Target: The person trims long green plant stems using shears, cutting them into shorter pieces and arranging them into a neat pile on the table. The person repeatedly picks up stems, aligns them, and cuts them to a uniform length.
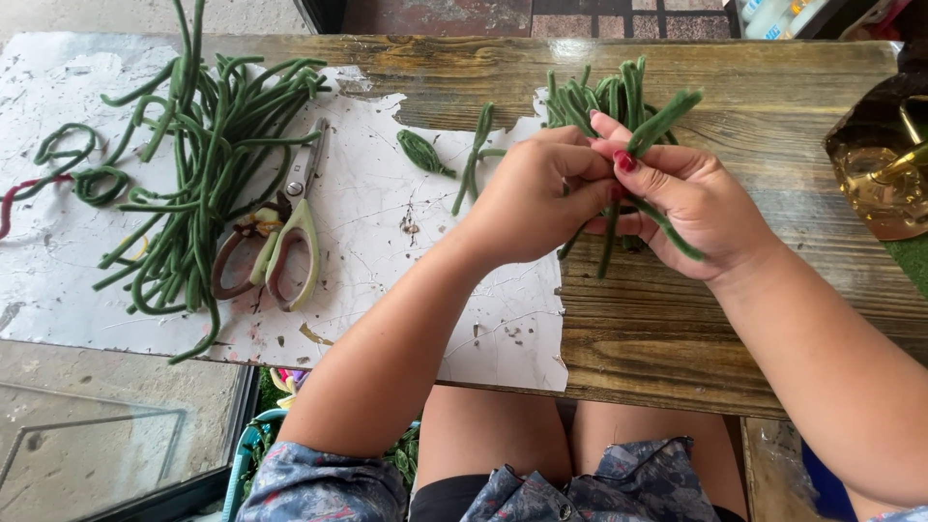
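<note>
Head view: we scan left to right. Far left of our fingers, a red-ended strand [21, 198] curls at the edge of the white paper sheet [387, 261]. Next, a loose pile of green chenille stems [198, 145] sprawls over the sheet, well apart from both hands. Scissors [285, 227] with green and brown handles lie just beside that pile, blades pointing away from us. Further right, nearer our fingers, a small folded green leaf shape [422, 152] and a bent green stem [476, 155] rest on the sheet, just left of the left knuckles.

Our left hand [536, 193] is curled tight, fingers closed narrow, pinching the bundle of green stems [619, 101] where the two hands meet. Our right hand [691, 198] wraps the same bundle from the other side; thumb with red nail pressed on a stem, fingers closed around the strands. Bundle tops fan out above the fingertips; loose ends hang below the right palm. Both hands touch each other over the wooden table [735, 319].

Far right of the fingers, a shiny gold-brown container [875, 159] sits at the table edge.
</note>
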